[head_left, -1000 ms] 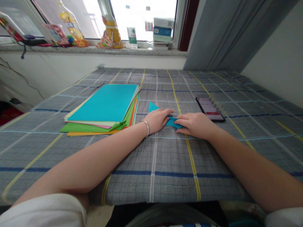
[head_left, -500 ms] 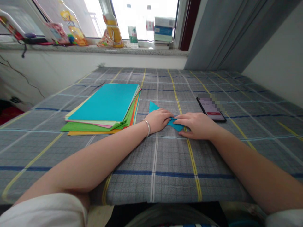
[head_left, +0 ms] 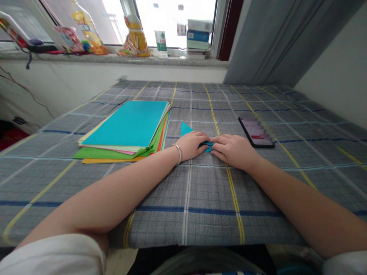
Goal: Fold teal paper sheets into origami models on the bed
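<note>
Folded blue paper [head_left: 185, 130], under both hands.
Left hand [head_left: 190, 146] and right hand [head_left: 233, 151] press it, open and flat, closer together than before; paper stack [head_left: 126, 124] just left, phone [head_left: 256, 131] just right.

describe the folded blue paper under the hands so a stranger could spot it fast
On the grey checked tablecloth, right of the stack of coloured paper, lies the folded turquoise paper, under the left hand and right hand. Its pointed corner sticks out, and it is smaller than the stacked sheets.
</note>
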Available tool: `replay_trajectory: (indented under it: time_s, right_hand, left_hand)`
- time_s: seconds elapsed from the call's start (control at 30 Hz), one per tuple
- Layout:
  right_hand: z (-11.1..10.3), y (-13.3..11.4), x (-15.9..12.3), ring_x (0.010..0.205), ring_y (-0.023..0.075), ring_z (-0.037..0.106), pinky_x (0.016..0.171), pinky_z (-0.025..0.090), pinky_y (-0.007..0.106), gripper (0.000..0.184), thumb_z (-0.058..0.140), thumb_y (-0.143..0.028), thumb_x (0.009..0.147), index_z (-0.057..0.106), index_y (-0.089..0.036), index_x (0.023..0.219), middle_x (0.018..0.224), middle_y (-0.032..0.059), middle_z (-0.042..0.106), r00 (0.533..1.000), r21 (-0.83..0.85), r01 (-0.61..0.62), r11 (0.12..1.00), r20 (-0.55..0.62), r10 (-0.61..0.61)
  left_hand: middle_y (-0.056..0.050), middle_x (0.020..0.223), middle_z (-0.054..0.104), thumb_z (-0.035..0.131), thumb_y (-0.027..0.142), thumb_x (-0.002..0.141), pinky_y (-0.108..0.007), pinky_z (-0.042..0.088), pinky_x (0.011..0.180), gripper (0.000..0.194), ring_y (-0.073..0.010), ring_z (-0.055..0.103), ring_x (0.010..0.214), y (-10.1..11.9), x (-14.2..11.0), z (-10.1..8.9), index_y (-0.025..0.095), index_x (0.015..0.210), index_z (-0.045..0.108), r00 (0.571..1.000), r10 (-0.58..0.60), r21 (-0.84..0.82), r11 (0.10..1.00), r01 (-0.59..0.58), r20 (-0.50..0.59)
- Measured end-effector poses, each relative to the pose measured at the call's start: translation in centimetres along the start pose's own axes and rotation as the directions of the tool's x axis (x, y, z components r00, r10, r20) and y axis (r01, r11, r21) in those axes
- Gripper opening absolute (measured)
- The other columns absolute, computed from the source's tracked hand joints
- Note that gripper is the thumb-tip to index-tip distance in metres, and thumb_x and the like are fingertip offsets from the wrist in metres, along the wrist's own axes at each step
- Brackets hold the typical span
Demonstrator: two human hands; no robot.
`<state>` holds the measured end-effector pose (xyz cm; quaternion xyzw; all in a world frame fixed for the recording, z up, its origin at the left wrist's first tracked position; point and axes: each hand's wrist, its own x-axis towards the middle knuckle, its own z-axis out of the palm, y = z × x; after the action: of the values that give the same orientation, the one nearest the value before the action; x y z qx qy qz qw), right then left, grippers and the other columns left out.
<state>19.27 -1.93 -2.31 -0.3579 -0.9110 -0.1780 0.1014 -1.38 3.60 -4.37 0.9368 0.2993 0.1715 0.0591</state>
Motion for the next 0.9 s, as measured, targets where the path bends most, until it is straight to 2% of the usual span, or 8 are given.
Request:
replay_trajectory:
  time_s: [0.33,0.63,0.77,0.9]
  right_hand:
    - [0.1,-1.2,0.6,0.091,0.0225,0.064,0.071,0.046,0.034,0.024,0.048,-0.026,0.096,0.069,-0.016,0.095,0.099,0.0081,0.071,0.988,-0.008,-0.139,0.990,0.068,0.139]
    - [0.6,-0.8,0.7,0.090,0.0202,0.063,0.066,0.043,0.030,0.015,0.055,-0.029,0.092,0.065,-0.019,0.095,0.101,0.0049,0.067,0.966,0.064,-0.248,0.967,0.090,0.242]
    - [0.5,-1.0,0.8,0.083,0.0200,0.064,0.060,0.040,0.030,0.014,0.057,-0.030,0.090,0.061,-0.020,0.100,0.103,0.0047,0.066,0.941,0.079,-0.335,0.939,0.081,0.329]
    - [0.5,-1.2,1.0,0.082,0.0213,0.066,0.057,0.038,0.030,0.019,0.057,-0.030,0.089,0.057,-0.021,0.106,0.102,0.0039,0.068,0.905,0.103,-0.425,0.900,0.071,0.419]
  left_hand:
    - [-0.009,0.116,0.064,0.061,0.026,0.089,-0.037,0.046,0.103,0.031,-0.0223,0.059,0.112,-0.3,0.0,0.1,0.015,0.118,0.063,1.000,0.019,-0.022,1.000,-0.019,0.002]
    - [-0.010,0.113,0.064,0.058,0.027,0.089,-0.038,0.047,0.099,0.032,-0.0235,0.060,0.109,-0.2,-0.1,0.1,0.014,0.118,0.061,0.999,0.029,0.021,0.999,-0.029,0.013]
    - [-0.010,0.111,0.063,0.058,0.029,0.090,-0.037,0.048,0.097,0.029,-0.0232,0.060,0.107,-0.1,-0.1,0.0,0.015,0.115,0.062,1.000,0.018,0.053,0.998,-0.019,0.020]
    - [-0.010,0.112,0.063,0.057,0.037,0.092,-0.038,0.046,0.099,0.035,-0.0241,0.059,0.107,0.1,0.0,-0.2,0.014,0.119,0.061,0.999,0.014,0.053,0.998,-0.017,0.039]
